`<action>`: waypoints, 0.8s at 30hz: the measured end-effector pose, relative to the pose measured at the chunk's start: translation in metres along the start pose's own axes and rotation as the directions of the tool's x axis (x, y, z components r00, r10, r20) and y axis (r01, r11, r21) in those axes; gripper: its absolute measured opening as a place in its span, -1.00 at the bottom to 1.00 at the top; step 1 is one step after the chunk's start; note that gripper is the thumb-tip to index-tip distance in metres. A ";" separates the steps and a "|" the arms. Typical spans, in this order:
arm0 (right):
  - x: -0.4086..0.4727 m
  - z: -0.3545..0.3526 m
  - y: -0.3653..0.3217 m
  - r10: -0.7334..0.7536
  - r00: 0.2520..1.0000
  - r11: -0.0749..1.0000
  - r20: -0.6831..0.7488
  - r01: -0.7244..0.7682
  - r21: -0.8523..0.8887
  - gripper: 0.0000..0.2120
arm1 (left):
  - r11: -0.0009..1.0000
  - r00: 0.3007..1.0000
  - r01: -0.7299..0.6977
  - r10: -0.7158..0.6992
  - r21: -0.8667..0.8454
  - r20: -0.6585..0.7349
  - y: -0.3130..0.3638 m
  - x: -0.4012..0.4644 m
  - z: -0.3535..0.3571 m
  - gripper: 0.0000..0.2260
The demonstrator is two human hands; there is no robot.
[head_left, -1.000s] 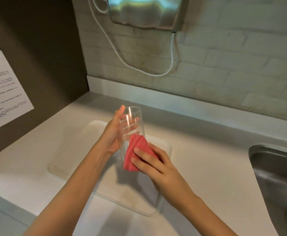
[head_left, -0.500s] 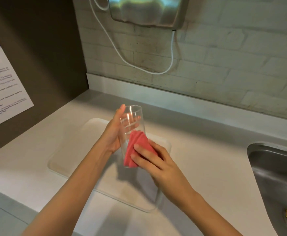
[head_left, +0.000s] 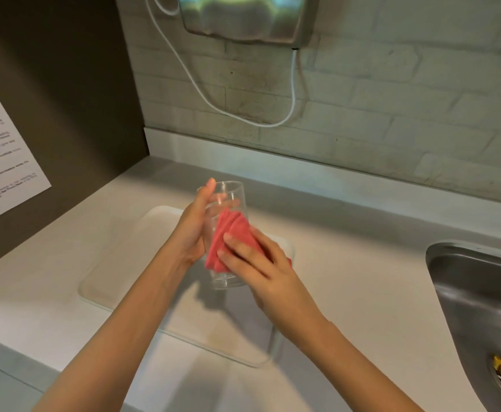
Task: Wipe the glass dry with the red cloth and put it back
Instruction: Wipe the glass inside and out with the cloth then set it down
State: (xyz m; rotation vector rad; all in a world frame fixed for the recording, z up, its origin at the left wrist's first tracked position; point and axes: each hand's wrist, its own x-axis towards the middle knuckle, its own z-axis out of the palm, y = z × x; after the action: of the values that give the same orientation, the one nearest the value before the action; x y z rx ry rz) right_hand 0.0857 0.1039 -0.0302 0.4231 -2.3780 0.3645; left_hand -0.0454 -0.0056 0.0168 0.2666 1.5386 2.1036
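A tall clear glass [head_left: 228, 197] is held upright above a pale tray [head_left: 130, 263] on the counter. My left hand [head_left: 191, 226] grips its left side, thumb up near the rim. My right hand [head_left: 261, 269] presses a folded red cloth [head_left: 228, 236] against the glass's front and right side. The cloth covers the middle of the glass; the rim and the base [head_left: 227, 281] show above and below it.
A steel sink [head_left: 478, 295] with a drain lies at the right. A metal hand dryer [head_left: 243, 16] with a white cable hangs on the brick wall behind. A dark panel with a printed notice [head_left: 2, 156] stands on the left.
The cloth and my right hand have slid slightly along the glass. The glass stays in my left hand over the tray, at about the same place.
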 end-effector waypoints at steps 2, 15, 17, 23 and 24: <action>-0.023 0.000 0.002 -0.030 0.999 0.996 0.034 0.027 0.085 -0.57 | 1.000 1.000 -0.010 0.009 -0.018 -0.021 0.001 0.000 -0.004 -0.49; -0.013 0.003 -0.029 0.447 0.448 -0.754 0.774 -0.277 0.596 -0.41 | 0.975 0.995 -0.029 0.050 -0.221 0.092 0.003 -0.003 0.006 -0.40; -0.014 0.006 -0.031 0.388 0.485 -0.764 0.783 -0.306 0.568 -0.30 | 0.979 0.993 -0.036 0.059 -0.199 0.107 0.003 -0.005 0.008 -0.43; -0.012 0.009 -0.032 0.494 0.501 -0.710 0.711 -0.239 0.662 -0.19 | 0.998 0.996 -0.065 0.065 0.004 0.062 0.008 -0.011 0.011 -0.27; -0.010 0.009 -0.032 0.548 0.493 -0.675 0.676 -0.218 0.705 -0.19 | 0.996 0.997 -0.079 0.078 0.048 0.025 0.008 -0.014 0.013 -0.25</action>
State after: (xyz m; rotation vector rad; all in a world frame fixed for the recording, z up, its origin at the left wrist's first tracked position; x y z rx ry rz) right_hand 0.1004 0.0735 -0.0382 -0.4231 -0.8937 2.9052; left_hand -0.0304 -0.0037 0.0304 0.3728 1.5916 2.1173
